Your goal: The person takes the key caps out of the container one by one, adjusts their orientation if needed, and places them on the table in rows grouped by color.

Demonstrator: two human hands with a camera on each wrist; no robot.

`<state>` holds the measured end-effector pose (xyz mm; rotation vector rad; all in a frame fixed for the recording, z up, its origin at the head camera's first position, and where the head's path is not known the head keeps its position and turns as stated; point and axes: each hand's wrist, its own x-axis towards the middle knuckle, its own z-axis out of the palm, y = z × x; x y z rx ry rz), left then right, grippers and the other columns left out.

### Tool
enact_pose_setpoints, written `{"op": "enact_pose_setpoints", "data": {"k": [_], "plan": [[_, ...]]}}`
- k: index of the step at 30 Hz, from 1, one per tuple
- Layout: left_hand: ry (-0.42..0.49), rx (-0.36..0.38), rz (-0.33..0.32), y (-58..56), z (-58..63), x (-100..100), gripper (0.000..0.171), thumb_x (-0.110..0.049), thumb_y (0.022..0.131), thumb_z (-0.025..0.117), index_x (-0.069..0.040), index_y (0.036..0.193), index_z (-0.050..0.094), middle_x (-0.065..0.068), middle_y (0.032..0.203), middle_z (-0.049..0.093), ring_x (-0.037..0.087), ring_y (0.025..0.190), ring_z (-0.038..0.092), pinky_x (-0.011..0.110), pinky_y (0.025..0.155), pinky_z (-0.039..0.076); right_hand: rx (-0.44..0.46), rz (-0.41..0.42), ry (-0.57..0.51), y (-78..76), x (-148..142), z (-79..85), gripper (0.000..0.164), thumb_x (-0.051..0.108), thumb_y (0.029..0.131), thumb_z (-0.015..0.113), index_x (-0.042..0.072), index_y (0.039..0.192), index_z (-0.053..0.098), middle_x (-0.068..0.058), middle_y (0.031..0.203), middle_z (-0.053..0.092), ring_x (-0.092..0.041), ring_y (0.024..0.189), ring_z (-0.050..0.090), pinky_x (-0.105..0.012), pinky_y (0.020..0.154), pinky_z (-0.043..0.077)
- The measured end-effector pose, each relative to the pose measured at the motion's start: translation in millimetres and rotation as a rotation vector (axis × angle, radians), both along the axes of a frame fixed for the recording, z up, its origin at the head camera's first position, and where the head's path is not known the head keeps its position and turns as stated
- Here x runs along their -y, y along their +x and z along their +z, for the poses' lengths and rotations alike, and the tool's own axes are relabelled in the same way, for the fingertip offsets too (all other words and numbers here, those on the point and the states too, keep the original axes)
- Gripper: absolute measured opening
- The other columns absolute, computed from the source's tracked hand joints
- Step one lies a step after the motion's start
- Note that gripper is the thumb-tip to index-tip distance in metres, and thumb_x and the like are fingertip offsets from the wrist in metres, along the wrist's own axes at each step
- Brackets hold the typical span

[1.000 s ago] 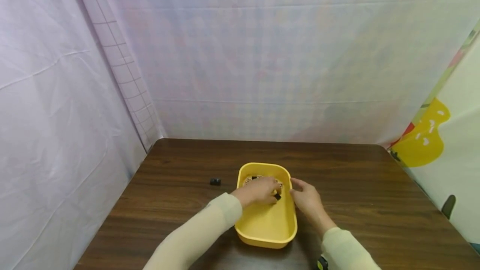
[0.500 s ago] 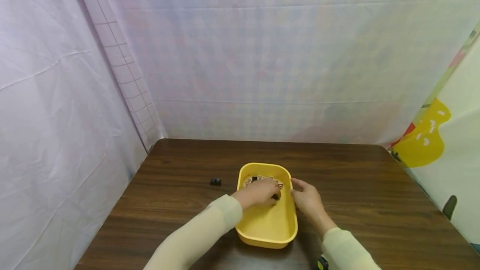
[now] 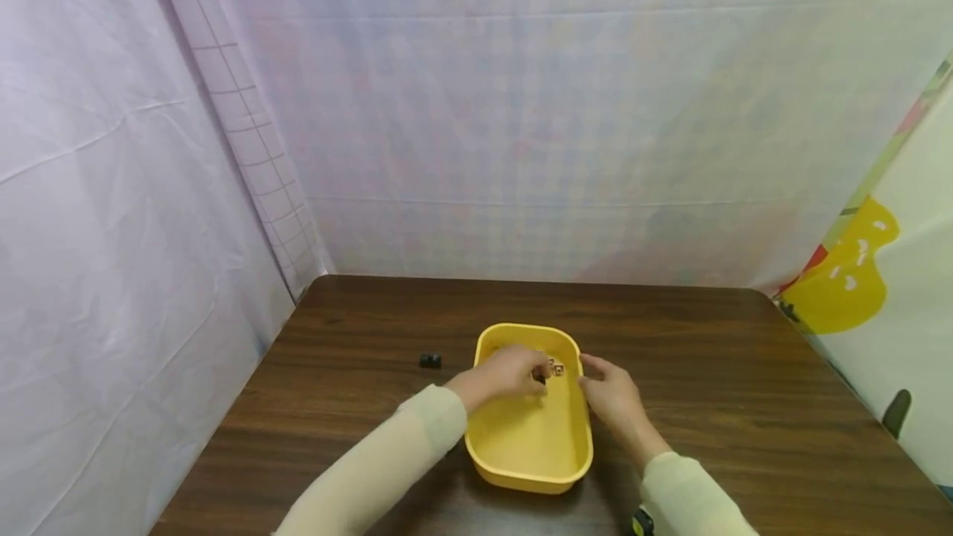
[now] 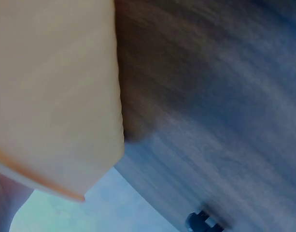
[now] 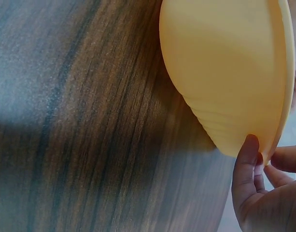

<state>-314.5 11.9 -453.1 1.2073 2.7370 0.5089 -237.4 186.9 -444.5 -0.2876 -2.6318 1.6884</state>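
Observation:
A yellow rectangular tub [image 3: 529, 445] with rounded corners stands on the table. My left hand [image 3: 514, 370] reaches over its left side and pinches a small black piece [image 3: 540, 378] between thumb and fingers. The piece is mostly covered by the fingers, so its kind cannot be told. Beyond that hand, small pale tiles with dark markings [image 3: 557, 370] lie on the tub floor, partly hidden. At the tub's right side my right hand [image 3: 614, 399] holds the rim; in the right wrist view its fingers [image 5: 246, 162] pinch the wall from both sides.
Left of the tub, a small black object [image 3: 430, 361] lies on the dark wooden table [image 3: 692, 354]. White curtains [image 3: 476, 122] hang behind and at the left. A printed cloth with a yellow shape [image 3: 841, 288] hangs at the right.
My left hand has shifted slightly left and up inside the tub with the black piece, now covering more of the tiles. The right hand stays at the rim.

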Motion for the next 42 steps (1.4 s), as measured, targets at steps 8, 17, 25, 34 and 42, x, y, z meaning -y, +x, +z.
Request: {"op": "enact_pose_setpoints", "data": {"k": [8,17,25,34,42], "plan": [[0.302,0.135,0.091,2.7,2.3,23.1,0.026,-0.018,0.091,0.073,-0.008,0.116,0.073,-0.003,0.099,0.072,0.004,0.084,0.063,0.02,0.075,0.05,0.017,-0.018,-0.001,-0.7,0.6,-1.6,0.048,0.004,0.096,0.053,-0.005,0.143,0.047,-0.029,0.111,0.063,-0.021,0.068,0.065,-0.034,0.057,0.056],[0.595,0.277,0.289,18.7,13.2,56.2,0.025,-0.021,0.09,0.075,-0.01,0.112,0.074,-0.006,0.086,0.064,0.011,0.079,0.058,0.03,0.069,0.052,0.009,-0.015,0.022,-1.3,-0.5,-4.7,0.05,0.005,0.094,0.054,-0.005,0.142,0.048,-0.029,0.12,0.061,-0.02,0.071,0.065,-0.033,0.062,0.056],[0.738,0.268,0.339,22.3,16.2,87.8,0.028,-0.01,0.088,0.075,0.0,0.114,0.071,0.006,0.097,0.071,0.017,0.086,0.065,0.031,0.074,0.055,0.011,-0.006,0.039,-2.9,0.2,-3.9,0.05,0.008,0.094,0.055,-0.004,0.142,0.048,-0.029,0.124,0.058,-0.019,0.074,0.064,-0.033,0.066,0.055],[0.724,0.194,0.44,16.0,3.4,128.9,0.024,-0.011,0.086,0.077,-0.003,0.108,0.073,0.002,0.091,0.069,0.016,0.082,0.063,0.031,0.07,0.053,0.092,0.007,-0.094,-7.7,-4.9,-2.0,0.049,0.005,0.095,0.055,-0.004,0.143,0.046,-0.029,0.125,0.058,-0.024,0.086,0.064,-0.036,0.069,0.055],[0.67,0.133,0.568,-1.8,-5.0,155.1,0.02,-0.01,0.086,0.078,-0.004,0.104,0.074,0.0,0.088,0.066,0.016,0.081,0.06,0.032,0.07,0.05,0.184,0.008,-0.234,-11.8,-12.6,2.9,0.054,0.0,0.094,0.055,-0.003,0.146,0.042,-0.028,0.124,0.058,-0.029,0.093,0.065,-0.04,0.073,0.057]]}}
